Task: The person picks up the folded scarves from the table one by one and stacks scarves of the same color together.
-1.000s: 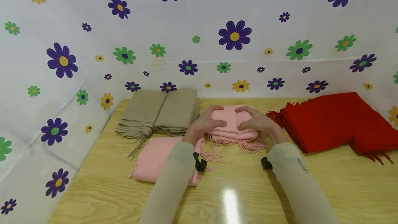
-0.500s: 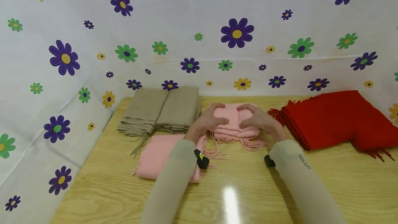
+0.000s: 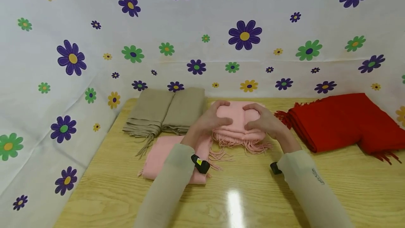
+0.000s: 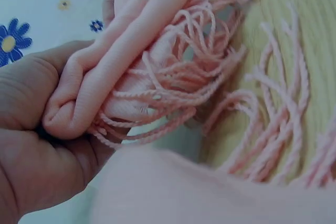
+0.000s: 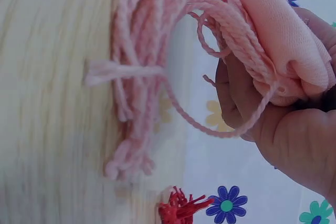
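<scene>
Both hands hold a folded pink scarf (image 3: 236, 113) by its two sides, near the back of the table. My left hand (image 3: 207, 119) grips its left edge, thumb on top. My right hand (image 3: 269, 122) grips the right edge, thumb also on top. Pink fringe (image 3: 253, 146) hangs from the scarf's near side. In the left wrist view the rolled layers of the scarf (image 4: 123, 56) lie in the left hand (image 4: 37, 103). In the right wrist view, fingers of the right hand (image 5: 294, 135) reach below the fringed edge.
A second folded pink scarf (image 3: 161, 156) lies partly under the left forearm. Two folded beige cloths (image 3: 185, 108) sit behind it at the back left. A large folded red scarf (image 3: 332, 122) lies on the right of the wooden table (image 3: 262, 200). Flower-patterned white cloth (image 3: 209, 13) hangs behind.
Both hands and the pink scarf between them have shifted slightly toward the back of the table. The wrists have spread a little. The hold is the same, and the head view has turned slightly.
</scene>
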Demonstrator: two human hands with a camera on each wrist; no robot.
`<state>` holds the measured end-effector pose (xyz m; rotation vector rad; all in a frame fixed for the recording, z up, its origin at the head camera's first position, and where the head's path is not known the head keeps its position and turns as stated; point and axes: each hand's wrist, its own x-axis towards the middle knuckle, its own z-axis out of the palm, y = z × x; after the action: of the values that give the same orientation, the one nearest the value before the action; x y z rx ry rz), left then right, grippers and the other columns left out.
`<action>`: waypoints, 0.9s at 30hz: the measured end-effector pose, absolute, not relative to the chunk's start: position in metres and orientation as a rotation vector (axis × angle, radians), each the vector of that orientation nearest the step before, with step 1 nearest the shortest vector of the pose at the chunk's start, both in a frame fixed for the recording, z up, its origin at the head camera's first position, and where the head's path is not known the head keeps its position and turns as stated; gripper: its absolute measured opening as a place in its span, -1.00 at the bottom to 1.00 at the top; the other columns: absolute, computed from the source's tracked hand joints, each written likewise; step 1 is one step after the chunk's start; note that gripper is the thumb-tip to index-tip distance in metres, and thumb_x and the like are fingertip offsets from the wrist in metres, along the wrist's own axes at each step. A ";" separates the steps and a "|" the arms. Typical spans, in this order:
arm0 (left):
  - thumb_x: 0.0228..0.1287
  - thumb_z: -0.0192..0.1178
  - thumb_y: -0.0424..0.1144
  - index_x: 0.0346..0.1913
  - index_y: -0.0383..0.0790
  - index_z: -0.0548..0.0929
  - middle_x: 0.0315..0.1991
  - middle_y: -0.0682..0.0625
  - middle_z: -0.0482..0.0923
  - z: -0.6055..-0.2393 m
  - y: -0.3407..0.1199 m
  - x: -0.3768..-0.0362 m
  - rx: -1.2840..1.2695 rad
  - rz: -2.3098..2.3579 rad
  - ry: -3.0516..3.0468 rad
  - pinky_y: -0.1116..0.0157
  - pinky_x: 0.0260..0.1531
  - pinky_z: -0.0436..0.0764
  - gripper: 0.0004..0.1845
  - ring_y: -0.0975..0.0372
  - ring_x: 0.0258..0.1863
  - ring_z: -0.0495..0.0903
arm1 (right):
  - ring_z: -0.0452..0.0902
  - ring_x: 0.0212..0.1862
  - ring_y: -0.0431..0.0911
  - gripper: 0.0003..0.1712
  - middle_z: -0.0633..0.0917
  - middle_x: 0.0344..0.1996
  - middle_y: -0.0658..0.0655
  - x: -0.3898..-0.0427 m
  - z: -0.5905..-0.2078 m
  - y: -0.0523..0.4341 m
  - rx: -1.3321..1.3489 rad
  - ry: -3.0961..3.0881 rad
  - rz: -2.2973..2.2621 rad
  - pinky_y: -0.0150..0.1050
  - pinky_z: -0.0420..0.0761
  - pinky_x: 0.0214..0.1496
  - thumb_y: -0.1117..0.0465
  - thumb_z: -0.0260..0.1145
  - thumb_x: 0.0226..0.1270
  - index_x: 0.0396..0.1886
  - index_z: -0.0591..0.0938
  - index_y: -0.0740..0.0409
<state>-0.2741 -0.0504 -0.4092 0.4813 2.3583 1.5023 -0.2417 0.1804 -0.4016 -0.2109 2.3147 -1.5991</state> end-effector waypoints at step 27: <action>0.26 0.32 -0.27 0.36 0.10 0.34 0.22 -0.16 0.36 -0.370 -0.117 -0.201 0.417 1.777 2.230 0.15 0.02 0.54 -0.36 0.06 -0.04 0.56 | 0.50 -0.10 0.08 -0.34 0.36 0.14 0.29 -0.183 -0.370 0.132 -0.372 2.243 -1.814 -0.18 0.62 -0.16 0.32 0.38 0.22 0.31 0.42 0.01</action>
<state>-0.2014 -0.1170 -0.3697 0.4173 2.2296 1.7766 -0.1825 0.1325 -0.3698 -0.3716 2.2429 -1.8145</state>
